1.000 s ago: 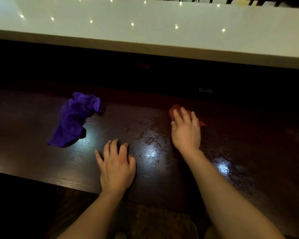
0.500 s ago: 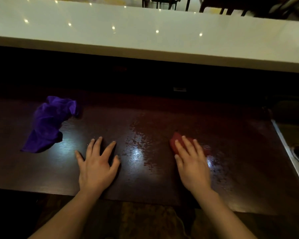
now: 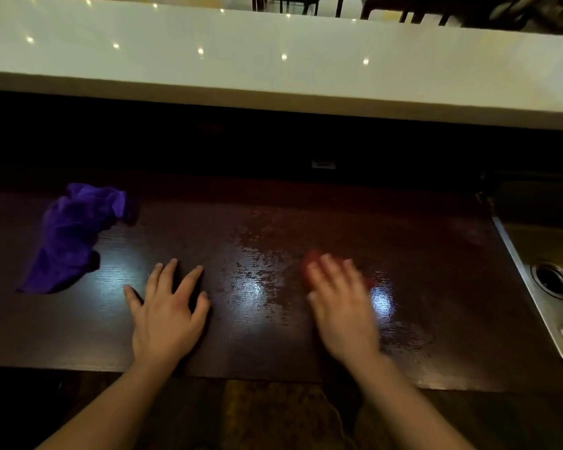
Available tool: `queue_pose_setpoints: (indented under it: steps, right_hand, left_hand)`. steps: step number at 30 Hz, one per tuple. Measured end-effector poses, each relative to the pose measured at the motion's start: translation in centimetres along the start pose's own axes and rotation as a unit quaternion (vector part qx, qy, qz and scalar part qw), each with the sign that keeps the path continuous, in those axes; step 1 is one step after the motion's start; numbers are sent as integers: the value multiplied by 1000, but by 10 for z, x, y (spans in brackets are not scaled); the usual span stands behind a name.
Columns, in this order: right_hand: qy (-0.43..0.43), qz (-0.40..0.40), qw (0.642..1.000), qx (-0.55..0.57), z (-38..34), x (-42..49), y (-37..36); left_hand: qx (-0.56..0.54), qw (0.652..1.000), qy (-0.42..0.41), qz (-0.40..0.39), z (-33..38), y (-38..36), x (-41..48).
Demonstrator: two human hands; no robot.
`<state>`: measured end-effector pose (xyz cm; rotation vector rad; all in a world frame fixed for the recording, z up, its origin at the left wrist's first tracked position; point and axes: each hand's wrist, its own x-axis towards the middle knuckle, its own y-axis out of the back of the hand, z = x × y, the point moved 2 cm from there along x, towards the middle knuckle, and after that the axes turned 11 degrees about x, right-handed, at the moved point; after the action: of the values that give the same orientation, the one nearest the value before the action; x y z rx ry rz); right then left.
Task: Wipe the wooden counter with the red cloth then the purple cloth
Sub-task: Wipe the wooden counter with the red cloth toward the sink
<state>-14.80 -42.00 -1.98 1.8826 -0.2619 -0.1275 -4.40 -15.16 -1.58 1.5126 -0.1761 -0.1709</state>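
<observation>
- The red cloth point(image 3: 309, 259) is mostly hidden under the right hand point(image 3: 340, 311), which is pressed flat on it with fingers fairly spread. Only a red edge is seen past the fingertips, plus a sliver on the thumb-opposite side. The hand is blurred, so how much cloth is pinned can't really be told.
- The left hand point(image 3: 166, 315) is laid flat and open on the wooden counter point(image 3: 273, 222), fingers splayed wide, nothing held. Looks like it's just used as a brace.
- The purple cloth point(image 3: 74, 237) is left crumpled at the far left, well apart from the red one. Its long axis runs from the near-left corner up toward the far right.
- Key relation for later: the purple cloth lies left of and slightly beyond the left hand, so that hand is clearly the nearer one. A reach across would be needed from the right.
- Wet streaks are visible around the middle and right of the counter, so the red-cloth pass is judged to be underway, with the purple pass not yet started.
- A steel sink point(image 3: 533, 280) is set just past the counter's right end.
</observation>
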Motion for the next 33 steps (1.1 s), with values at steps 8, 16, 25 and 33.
queue_pose_setpoints:
  steps: [8, 16, 25, 33]
  right_hand:
    - [-78, 34, 995, 53, 89, -2, 36]
    - [48, -21, 998, 44, -34, 46, -9]
    - [-82, 42, 994, 55, 56, 39, 22]
    - [173, -69, 981, 61, -72, 52, -29]
  left_hand:
    - [-8, 1000, -6, 15, -2, -3, 3]
    - [3, 1000, -4, 3, 0, 0, 0]
    - [6, 1000, -5, 16, -4, -9, 3]
    - [3, 1000, -1, 13, -3, -4, 1]
